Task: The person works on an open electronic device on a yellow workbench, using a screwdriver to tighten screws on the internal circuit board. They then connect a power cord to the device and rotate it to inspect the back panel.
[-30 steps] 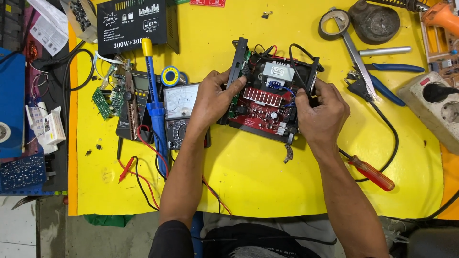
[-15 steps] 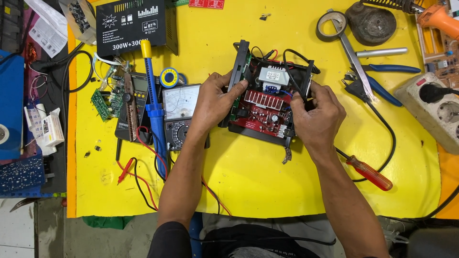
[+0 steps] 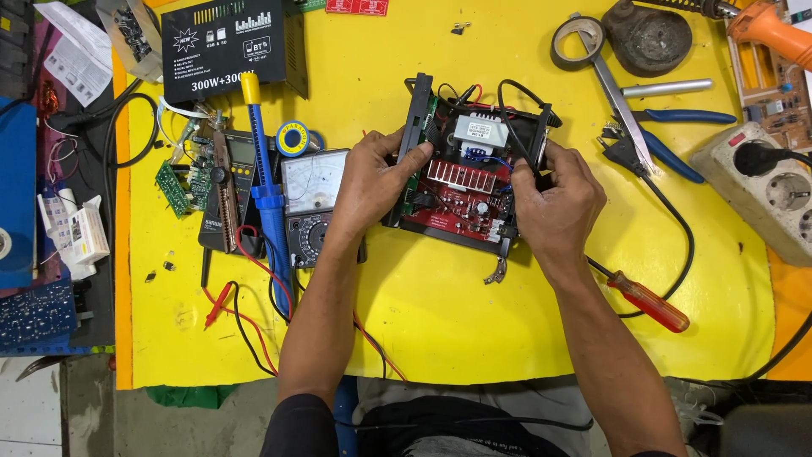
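Right hand (image 3: 554, 199) has risen; amplifier chassis (image 3: 469, 178) lies tilted, long axis crosswise.

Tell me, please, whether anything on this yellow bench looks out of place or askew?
Mostly working clutter. The opened amplifier chassis lies askew between the left hand and right hand, its red circuit board exposed. Red probe leads trail past the yellow mat edge.
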